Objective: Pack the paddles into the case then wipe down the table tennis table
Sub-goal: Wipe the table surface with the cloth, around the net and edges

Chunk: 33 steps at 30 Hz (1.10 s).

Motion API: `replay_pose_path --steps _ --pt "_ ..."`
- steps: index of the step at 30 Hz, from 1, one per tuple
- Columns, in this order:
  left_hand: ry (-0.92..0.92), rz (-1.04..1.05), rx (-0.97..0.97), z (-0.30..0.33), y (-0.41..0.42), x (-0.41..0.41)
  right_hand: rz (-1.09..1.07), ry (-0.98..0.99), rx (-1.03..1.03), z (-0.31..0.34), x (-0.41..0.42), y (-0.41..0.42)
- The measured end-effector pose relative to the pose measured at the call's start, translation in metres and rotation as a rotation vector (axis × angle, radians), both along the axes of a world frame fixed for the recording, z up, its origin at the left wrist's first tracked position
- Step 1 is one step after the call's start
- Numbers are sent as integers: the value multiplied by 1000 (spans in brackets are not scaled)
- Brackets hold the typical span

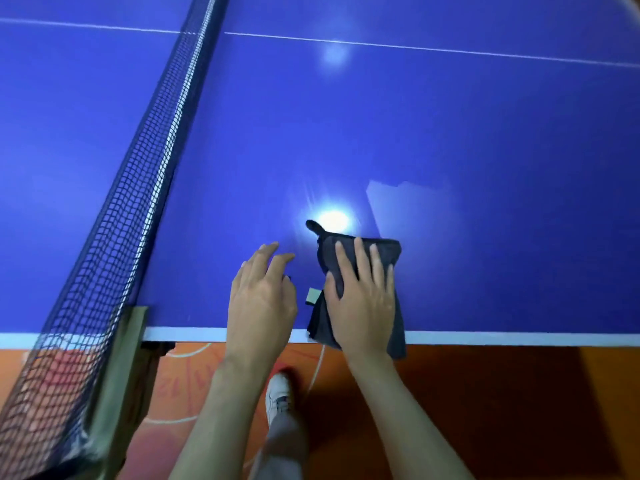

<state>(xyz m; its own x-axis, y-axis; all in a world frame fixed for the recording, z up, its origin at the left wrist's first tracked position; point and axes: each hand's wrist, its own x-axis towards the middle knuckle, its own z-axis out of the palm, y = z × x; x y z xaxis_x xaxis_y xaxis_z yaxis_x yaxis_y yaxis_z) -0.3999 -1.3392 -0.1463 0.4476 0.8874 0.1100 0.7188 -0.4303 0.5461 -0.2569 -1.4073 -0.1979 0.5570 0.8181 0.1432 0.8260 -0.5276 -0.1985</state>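
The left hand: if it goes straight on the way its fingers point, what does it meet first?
Nothing, apparently: beyond the left hand lies only bare blue table, with the net off to its left.

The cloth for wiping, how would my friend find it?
Find the big blue table and follow its white near edge right of the net. The dark grey cloth lies there under the right hand, one corner hanging over; nothing else there is dark and floppy.
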Motion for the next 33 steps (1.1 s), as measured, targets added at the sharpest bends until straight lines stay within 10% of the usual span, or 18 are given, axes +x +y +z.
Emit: replay_pose_path --steps 6,23,33 --pt "-11 -8 -15 13 -27 8 8 -22 -58 -5 -15 -68" --pt "14 -65 29 -19 67 69 -59 6 91 -2 173 175" --pt "135 -216 58 -21 45 93 -13 11 94 -2 163 131"
